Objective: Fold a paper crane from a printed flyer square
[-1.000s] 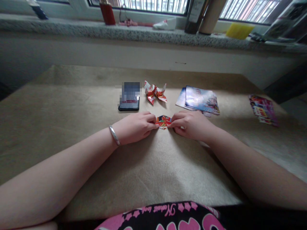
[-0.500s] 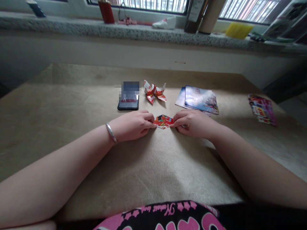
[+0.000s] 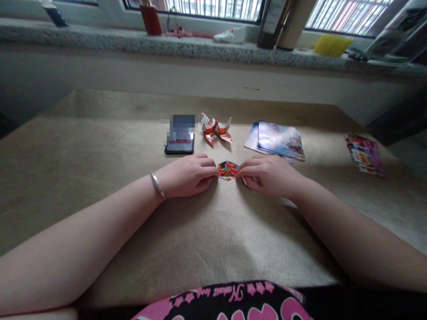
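Observation:
A small folded piece of printed paper (image 3: pixel 228 170), mostly red with some green and black, lies at the middle of the table between my hands. My left hand (image 3: pixel 193 174) pinches its left end, fingers closed and pointing inward. At the right end, the fingertips of my right hand (image 3: pixel 267 174) are closed on the paper too. Both ends of the paper are hidden under the fingers. Just beyond it stands a folded red and white paper butterfly (image 3: pixel 216 130), with its wings raised.
A phone (image 3: pixel 180 138) lies left of the butterfly. Several glossy printed sheets (image 3: pixel 280 138) lie to its right, and a fan of colourful cards (image 3: pixel 365 155) sits near the table's right edge. Behind the table (image 3: pixel 207 240), a granite windowsill (image 3: pixel 110 42) holds a red container (image 3: pixel 150 20) and other items.
The fingers of my left hand have shifted slightly to the right along the paper. My right hand stays at the paper's right end. The whole view has moved a little.

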Action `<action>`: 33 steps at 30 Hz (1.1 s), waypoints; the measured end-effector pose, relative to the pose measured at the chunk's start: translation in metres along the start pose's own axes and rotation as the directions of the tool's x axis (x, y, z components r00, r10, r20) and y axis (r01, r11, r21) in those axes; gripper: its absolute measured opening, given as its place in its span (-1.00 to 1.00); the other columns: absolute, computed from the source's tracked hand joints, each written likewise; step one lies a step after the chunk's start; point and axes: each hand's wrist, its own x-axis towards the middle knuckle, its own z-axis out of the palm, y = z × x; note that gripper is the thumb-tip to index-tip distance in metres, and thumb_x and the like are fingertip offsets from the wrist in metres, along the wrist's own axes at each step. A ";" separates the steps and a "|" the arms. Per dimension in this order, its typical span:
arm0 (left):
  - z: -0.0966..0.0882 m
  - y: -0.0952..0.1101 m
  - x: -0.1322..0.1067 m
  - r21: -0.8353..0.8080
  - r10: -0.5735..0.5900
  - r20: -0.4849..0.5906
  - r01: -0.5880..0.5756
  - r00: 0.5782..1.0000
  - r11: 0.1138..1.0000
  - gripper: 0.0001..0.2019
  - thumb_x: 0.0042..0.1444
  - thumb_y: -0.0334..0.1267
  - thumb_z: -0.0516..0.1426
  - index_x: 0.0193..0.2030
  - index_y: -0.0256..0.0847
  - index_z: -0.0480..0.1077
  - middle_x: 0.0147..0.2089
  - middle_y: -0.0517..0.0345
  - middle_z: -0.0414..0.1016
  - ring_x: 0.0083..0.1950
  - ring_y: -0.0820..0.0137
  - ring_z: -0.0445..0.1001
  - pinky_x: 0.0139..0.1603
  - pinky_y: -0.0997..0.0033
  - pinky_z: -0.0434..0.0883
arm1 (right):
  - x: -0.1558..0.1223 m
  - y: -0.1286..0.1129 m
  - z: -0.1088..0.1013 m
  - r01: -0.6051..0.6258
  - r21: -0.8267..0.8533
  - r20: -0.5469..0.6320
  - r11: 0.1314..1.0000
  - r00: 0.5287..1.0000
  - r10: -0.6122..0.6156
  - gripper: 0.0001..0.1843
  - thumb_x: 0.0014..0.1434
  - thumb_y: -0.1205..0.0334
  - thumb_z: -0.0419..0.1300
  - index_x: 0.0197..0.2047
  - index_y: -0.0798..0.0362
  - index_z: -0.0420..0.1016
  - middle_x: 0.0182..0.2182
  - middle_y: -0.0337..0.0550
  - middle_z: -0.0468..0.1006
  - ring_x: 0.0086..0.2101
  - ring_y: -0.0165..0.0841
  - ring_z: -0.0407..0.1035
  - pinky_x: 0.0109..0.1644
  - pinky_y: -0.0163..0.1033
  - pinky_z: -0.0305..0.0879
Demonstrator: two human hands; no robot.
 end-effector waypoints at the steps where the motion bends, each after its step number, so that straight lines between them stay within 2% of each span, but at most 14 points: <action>1: 0.001 0.002 0.001 0.014 -0.002 -0.005 0.002 1.000 1.000 -0.74 0.19 -0.38 -0.01 -0.04 -0.24 0.43 -0.14 0.02 0.46 -0.15 0.33 0.35 -0.10 0.36 0.37 | 0.001 -0.002 0.002 0.000 0.001 -0.009 1.000 1.000 0.000 -0.67 0.12 0.37 0.05 -0.12 -0.02 0.56 -0.25 -0.20 0.60 -0.30 -0.36 0.44 -0.25 -0.27 0.27; 7: 0.007 0.011 0.005 0.116 -0.055 -0.019 0.057 0.998 0.992 -0.76 0.23 -0.32 -0.02 -0.06 -0.21 0.42 -0.17 0.01 0.41 -0.18 0.33 0.31 -0.08 0.33 0.34 | 0.008 -0.009 0.013 -0.002 -0.025 -0.053 1.000 0.999 0.001 -0.68 0.16 0.32 0.04 -0.10 -0.04 0.54 -0.21 -0.14 0.56 -0.28 -0.35 0.42 -0.28 -0.27 0.22; 13: 0.007 0.007 0.005 0.094 -0.015 0.015 0.014 1.000 0.995 -0.74 0.25 -0.29 -0.03 -0.03 -0.23 0.40 -0.14 -0.01 0.40 -0.15 0.32 0.31 -0.07 0.33 0.34 | 0.008 -0.007 0.015 -0.010 -0.010 -0.054 1.000 0.999 0.010 -0.68 0.13 0.36 0.04 -0.11 -0.03 0.54 -0.22 -0.16 0.56 -0.28 -0.36 0.41 -0.27 -0.29 0.21; 18: 0.005 0.007 0.009 0.148 0.021 0.023 -0.024 1.000 0.989 -0.72 0.25 -0.31 -0.04 0.04 -0.23 0.37 -0.12 -0.01 0.41 -0.15 0.32 0.31 -0.07 0.33 0.34 | 0.012 -0.010 0.013 0.011 -0.102 -0.047 0.995 0.999 -0.015 -0.69 0.13 0.36 0.05 -0.12 -0.03 0.53 -0.22 -0.16 0.56 -0.31 -0.36 0.39 -0.31 -0.27 0.15; 22: 0.003 0.005 0.008 0.147 0.047 0.049 -0.053 0.998 0.988 -0.71 0.24 -0.32 -0.03 0.05 -0.24 0.37 -0.11 -0.01 0.41 -0.12 0.32 0.32 -0.04 0.33 0.35 | 0.013 -0.013 0.011 0.008 -0.113 -0.045 0.994 0.999 -0.013 -0.69 0.10 0.37 0.06 -0.14 -0.03 0.54 -0.22 -0.17 0.57 -0.32 -0.36 0.38 -0.33 -0.27 0.11; 28: 0.001 0.002 0.005 0.100 0.040 0.067 -0.046 0.997 0.994 -0.72 0.24 -0.34 -0.04 0.01 -0.26 0.39 -0.09 -0.02 0.42 -0.11 0.33 0.32 -0.04 0.34 0.37 | 0.005 -0.003 0.004 -0.045 -0.134 -0.010 0.990 0.999 0.044 -0.66 0.11 0.37 0.05 -0.15 -0.09 0.56 -0.26 -0.22 0.59 -0.38 -0.39 0.38 -0.39 -0.29 0.05; 33: -0.001 0.000 0.003 0.060 0.026 0.068 -0.030 0.997 0.998 -0.70 0.21 -0.39 -0.03 0.02 -0.23 0.39 -0.05 -0.01 0.43 -0.09 0.34 0.33 -0.03 0.35 0.37 | -0.001 0.008 0.002 0.007 -0.099 0.015 0.995 1.000 -0.006 -0.66 0.09 0.39 0.04 -0.18 -0.07 0.58 -0.23 -0.21 0.60 -0.38 -0.42 0.41 -0.36 -0.30 0.11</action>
